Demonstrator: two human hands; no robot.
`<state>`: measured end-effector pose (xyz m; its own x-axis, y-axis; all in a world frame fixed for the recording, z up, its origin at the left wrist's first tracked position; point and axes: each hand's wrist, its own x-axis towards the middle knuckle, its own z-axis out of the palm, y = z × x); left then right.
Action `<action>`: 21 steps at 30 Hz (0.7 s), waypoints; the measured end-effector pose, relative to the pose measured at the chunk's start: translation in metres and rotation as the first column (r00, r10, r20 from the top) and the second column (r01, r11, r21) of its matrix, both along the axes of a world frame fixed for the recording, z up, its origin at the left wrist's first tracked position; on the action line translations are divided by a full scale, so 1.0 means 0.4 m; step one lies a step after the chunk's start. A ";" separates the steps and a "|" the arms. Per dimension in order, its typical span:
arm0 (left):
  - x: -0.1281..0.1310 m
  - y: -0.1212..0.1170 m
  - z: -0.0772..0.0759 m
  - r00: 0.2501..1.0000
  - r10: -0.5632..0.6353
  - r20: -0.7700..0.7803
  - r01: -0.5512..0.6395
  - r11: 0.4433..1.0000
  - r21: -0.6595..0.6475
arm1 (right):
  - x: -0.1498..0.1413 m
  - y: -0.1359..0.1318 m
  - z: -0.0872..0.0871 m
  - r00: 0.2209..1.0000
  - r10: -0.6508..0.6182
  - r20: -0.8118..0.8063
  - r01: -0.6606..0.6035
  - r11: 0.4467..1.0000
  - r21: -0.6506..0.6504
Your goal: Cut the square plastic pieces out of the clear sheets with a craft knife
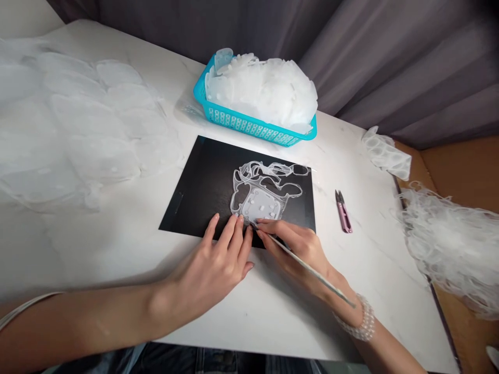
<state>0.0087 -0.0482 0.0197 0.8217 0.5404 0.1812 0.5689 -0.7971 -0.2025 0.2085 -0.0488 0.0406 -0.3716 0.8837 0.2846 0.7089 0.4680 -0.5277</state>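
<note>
A translucent silicone piece (260, 205) with loose, curly trim strands lies on a black mat (202, 187) in the middle of the white table. My left hand (218, 259) lies flat with its fingertips pressing the piece's near left edge. My right hand (300, 246) grips a thin metal tool (312, 270) like a pen, its tip at the piece's near edge beside my left fingertips.
A turquoise basket (249, 124) heaped with translucent pieces stands behind the mat. Flat translucent pieces (78, 124) spread over the table's left. Small pink snips (343, 211) lie right of the mat. A pile of trimmed strands (452, 244) and a clear moulded sheet (385, 153) sit at the right.
</note>
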 end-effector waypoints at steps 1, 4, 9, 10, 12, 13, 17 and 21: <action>-0.001 0.000 0.000 1.000 0.000 -0.013 0.000 1.000 0.000 | 0.000 -0.001 0.002 1.000 0.005 0.018 -0.005 1.000 0.002; -0.005 0.000 -0.003 0.999 -0.007 -0.032 0.008 1.000 0.030 | 0.013 -0.013 0.008 0.997 0.043 0.062 -0.043 0.999 0.006; -0.013 0.002 -0.008 0.999 -0.044 -0.032 0.045 0.998 0.042 | 0.052 -0.041 0.009 0.987 0.099 0.125 -0.097 0.995 -0.025; -0.013 0.002 -0.008 0.999 -0.045 -0.029 0.046 0.998 0.034 | 0.054 -0.042 0.008 0.987 0.101 0.126 -0.100 0.995 -0.018; -0.012 0.002 -0.008 0.999 -0.040 -0.005 0.040 0.999 0.023 | 0.050 -0.037 0.008 0.990 0.088 0.107 -0.089 0.996 0.012; -0.010 0.003 -0.007 0.999 -0.035 0.015 0.035 0.999 0.019 | 0.045 -0.033 0.009 0.993 0.079 0.093 -0.082 0.996 0.023; -0.004 0.010 -0.007 0.996 -0.027 0.090 0.026 0.999 0.020 | 0.028 -0.020 0.013 0.997 0.060 0.053 -0.061 0.998 0.024; 0.001 0.017 -0.003 0.997 -0.016 0.079 0.014 1.000 0.027 | 0.028 -0.020 0.012 0.998 0.054 0.027 -0.055 0.998 0.019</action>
